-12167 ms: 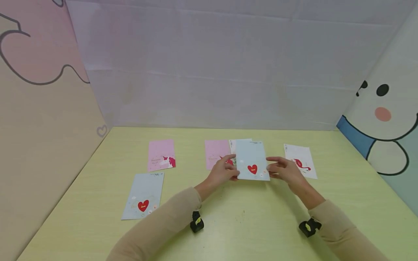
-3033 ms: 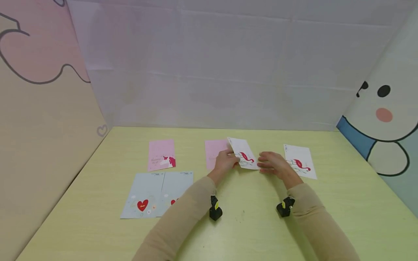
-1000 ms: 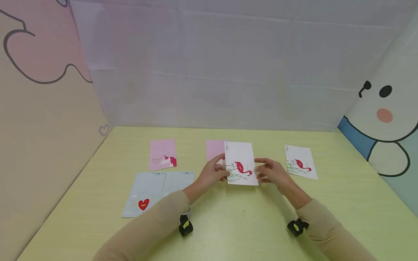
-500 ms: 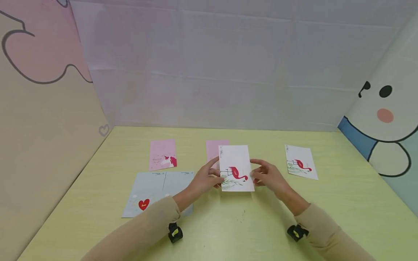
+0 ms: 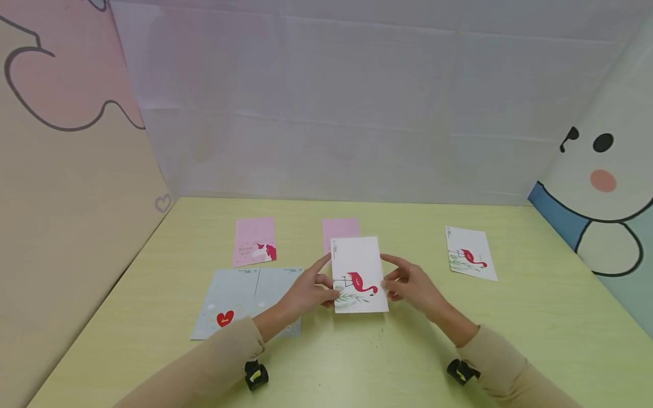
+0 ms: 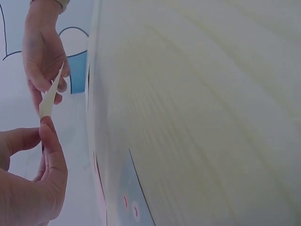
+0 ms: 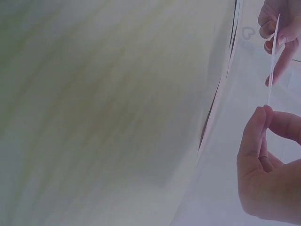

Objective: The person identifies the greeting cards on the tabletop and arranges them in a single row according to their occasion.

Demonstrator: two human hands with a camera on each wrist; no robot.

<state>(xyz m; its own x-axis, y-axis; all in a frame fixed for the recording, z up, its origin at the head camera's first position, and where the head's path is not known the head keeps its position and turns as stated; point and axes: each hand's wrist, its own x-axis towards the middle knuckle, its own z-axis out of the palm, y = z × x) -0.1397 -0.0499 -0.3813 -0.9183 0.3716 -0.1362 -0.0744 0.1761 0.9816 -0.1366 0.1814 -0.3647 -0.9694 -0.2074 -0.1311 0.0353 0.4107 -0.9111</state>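
Between both hands a white flamingo card (image 5: 357,260) is held up off the table, its picture facing the head camera. My left hand (image 5: 306,292) pinches its left edge between thumb and fingers. At the opposite edge, my right hand (image 5: 413,286) pinches it the same way. Seen edge-on in the left wrist view, the card (image 6: 51,96) is a thin pale strip, slightly bent. Behind it lies a pink card (image 5: 340,227), its lower part covered. A second flamingo card (image 5: 469,252) lies flat to the right.
At the back left lies a pink unicorn card (image 5: 254,241). Two pale blue heart cards (image 5: 229,292) lie side by side in front of it, partly covered by the left forearm. The pale yellow table (image 5: 408,362) ends at a white back wall (image 5: 357,113).
A second blue heart card now lies beside the first on the left. The flamingo card came up from beside the middle pink card and has moved toward me and slightly left in both hands.
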